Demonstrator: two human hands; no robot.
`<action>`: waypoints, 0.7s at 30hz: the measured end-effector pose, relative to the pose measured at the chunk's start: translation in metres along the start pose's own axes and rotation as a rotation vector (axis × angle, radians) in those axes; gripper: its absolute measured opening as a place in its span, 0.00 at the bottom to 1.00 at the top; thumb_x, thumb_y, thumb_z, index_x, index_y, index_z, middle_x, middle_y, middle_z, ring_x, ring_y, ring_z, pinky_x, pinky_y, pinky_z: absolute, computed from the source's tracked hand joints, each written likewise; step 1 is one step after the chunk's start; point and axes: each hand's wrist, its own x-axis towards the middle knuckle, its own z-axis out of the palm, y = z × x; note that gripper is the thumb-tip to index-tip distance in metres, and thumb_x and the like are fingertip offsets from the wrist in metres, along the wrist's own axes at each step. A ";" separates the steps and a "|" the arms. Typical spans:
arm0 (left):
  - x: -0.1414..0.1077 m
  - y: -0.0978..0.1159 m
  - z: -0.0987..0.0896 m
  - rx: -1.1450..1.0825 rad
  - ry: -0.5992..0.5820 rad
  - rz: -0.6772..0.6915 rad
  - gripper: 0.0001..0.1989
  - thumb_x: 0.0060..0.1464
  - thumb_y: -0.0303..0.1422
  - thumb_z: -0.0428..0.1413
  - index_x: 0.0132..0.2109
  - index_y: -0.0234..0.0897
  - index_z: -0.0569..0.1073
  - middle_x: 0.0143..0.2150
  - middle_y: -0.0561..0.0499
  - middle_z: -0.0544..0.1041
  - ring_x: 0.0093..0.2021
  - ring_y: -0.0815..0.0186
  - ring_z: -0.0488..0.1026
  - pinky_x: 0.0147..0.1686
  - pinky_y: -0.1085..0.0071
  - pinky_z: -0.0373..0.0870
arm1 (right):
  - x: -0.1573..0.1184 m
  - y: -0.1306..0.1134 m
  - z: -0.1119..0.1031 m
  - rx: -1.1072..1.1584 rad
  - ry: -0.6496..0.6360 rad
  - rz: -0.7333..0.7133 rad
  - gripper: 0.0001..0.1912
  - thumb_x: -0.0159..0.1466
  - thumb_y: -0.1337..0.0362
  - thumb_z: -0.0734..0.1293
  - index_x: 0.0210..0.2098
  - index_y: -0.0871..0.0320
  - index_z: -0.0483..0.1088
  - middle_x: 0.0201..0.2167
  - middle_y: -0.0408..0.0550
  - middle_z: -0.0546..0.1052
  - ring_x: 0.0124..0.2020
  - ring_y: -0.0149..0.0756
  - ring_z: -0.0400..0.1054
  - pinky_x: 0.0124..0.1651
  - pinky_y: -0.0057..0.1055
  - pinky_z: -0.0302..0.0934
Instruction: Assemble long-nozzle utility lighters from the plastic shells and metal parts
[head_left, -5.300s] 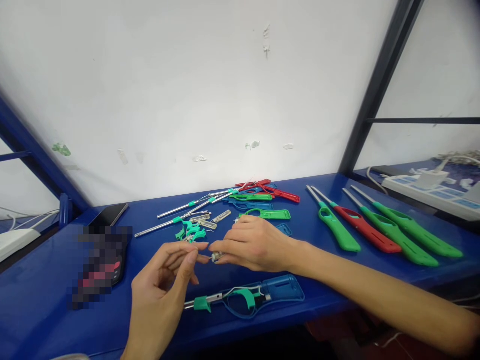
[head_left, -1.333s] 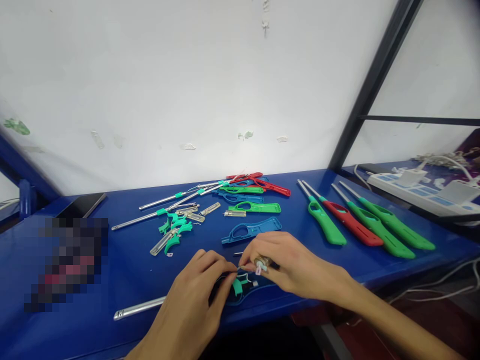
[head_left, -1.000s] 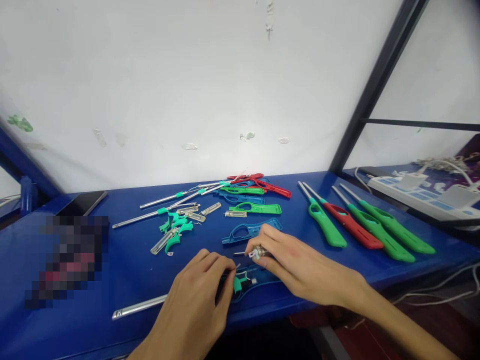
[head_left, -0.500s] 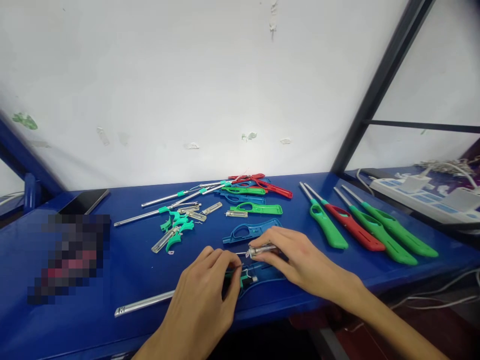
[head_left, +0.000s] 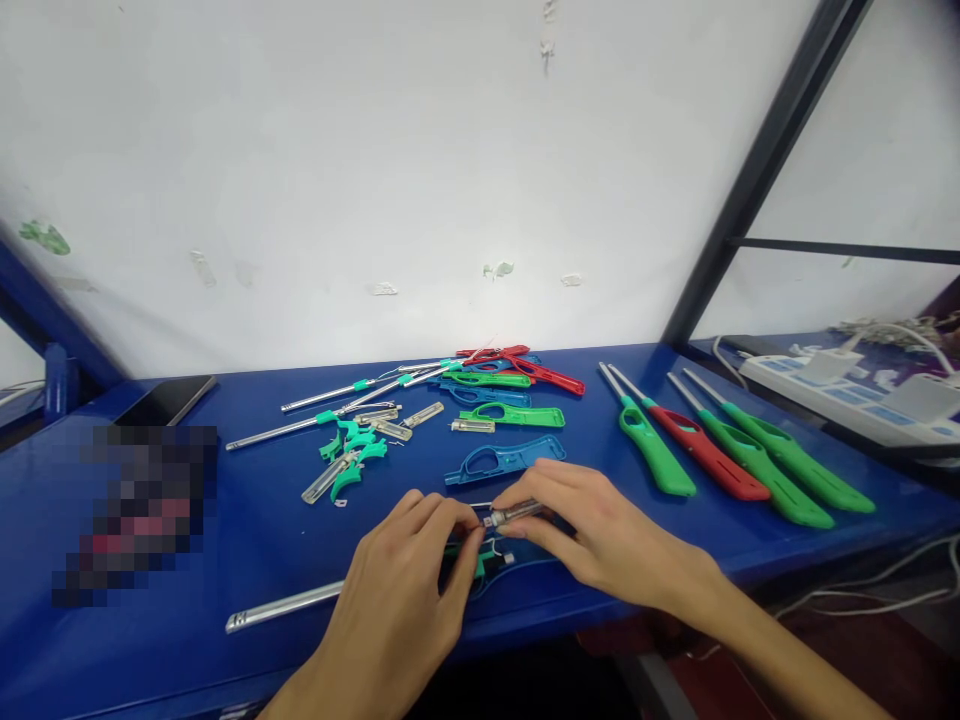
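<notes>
My right hand (head_left: 592, 530) grips a small clear lighter fuel tank (head_left: 523, 510), its metal valve end pointing left. Thumb and fingertips of my left hand (head_left: 405, 575) are pinched together close to that valve end; what they hold, if anything, is too small to make out. Below both hands lies an opened blue lighter handle half (head_left: 529, 551) with a green part (head_left: 489, 562) in it. A silver lighter tube (head_left: 289, 606) sticks out to the left, partly hidden by my left hand. Just beyond my fingers rests another blue handle half (head_left: 510, 460).
Green triggers (head_left: 360, 455) and clear tanks (head_left: 324, 480) lie left of centre. Silver tubes (head_left: 274, 433) and red handle halves (head_left: 556, 377) are piled farther back. Several whole lighters (head_left: 705, 455) lie at right, near a power strip (head_left: 840, 400). A phone (head_left: 166, 400) lies at left.
The fuel tank in my right hand has tilted and shifted slightly left and down, bringing its valve end closer to my left fingertips. My left hand has barely moved.
</notes>
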 end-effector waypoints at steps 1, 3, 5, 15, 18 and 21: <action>0.000 0.000 0.000 0.000 0.000 0.002 0.07 0.68 0.26 0.54 0.41 0.42 0.73 0.36 0.55 0.80 0.35 0.61 0.74 0.35 0.64 0.72 | 0.000 -0.001 -0.001 -0.006 0.008 0.002 0.06 0.77 0.62 0.66 0.49 0.56 0.75 0.43 0.44 0.83 0.43 0.35 0.75 0.49 0.29 0.65; 0.000 0.001 0.000 0.000 0.000 0.009 0.07 0.68 0.26 0.54 0.42 0.42 0.74 0.36 0.56 0.80 0.35 0.61 0.74 0.35 0.64 0.72 | 0.001 -0.002 -0.001 -0.019 0.025 0.007 0.07 0.77 0.63 0.66 0.47 0.56 0.76 0.41 0.44 0.83 0.41 0.35 0.74 0.48 0.29 0.65; 0.000 0.001 0.001 -0.003 0.002 0.021 0.07 0.68 0.25 0.54 0.42 0.42 0.74 0.37 0.56 0.80 0.35 0.62 0.75 0.36 0.64 0.72 | 0.002 -0.002 -0.002 -0.029 0.038 0.015 0.07 0.77 0.62 0.66 0.46 0.57 0.76 0.40 0.44 0.82 0.40 0.35 0.74 0.47 0.30 0.65; 0.000 0.000 0.000 -0.014 0.004 0.048 0.08 0.69 0.25 0.53 0.44 0.42 0.74 0.38 0.55 0.80 0.36 0.62 0.74 0.37 0.64 0.73 | 0.005 -0.003 0.002 -0.044 0.013 0.025 0.11 0.77 0.60 0.65 0.45 0.58 0.78 0.39 0.46 0.83 0.38 0.36 0.73 0.47 0.32 0.65; 0.000 0.000 0.001 -0.019 0.006 0.057 0.08 0.69 0.25 0.53 0.45 0.42 0.74 0.39 0.55 0.80 0.36 0.62 0.73 0.38 0.64 0.73 | 0.005 -0.002 0.002 -0.039 0.007 0.020 0.11 0.77 0.61 0.65 0.45 0.58 0.79 0.38 0.46 0.82 0.38 0.36 0.73 0.45 0.32 0.65; 0.000 -0.001 0.002 -0.021 0.013 0.063 0.08 0.69 0.24 0.53 0.45 0.42 0.75 0.39 0.54 0.80 0.36 0.62 0.73 0.38 0.64 0.73 | 0.006 -0.002 0.002 -0.029 -0.001 0.019 0.11 0.77 0.61 0.65 0.46 0.59 0.79 0.38 0.46 0.82 0.37 0.36 0.72 0.45 0.32 0.65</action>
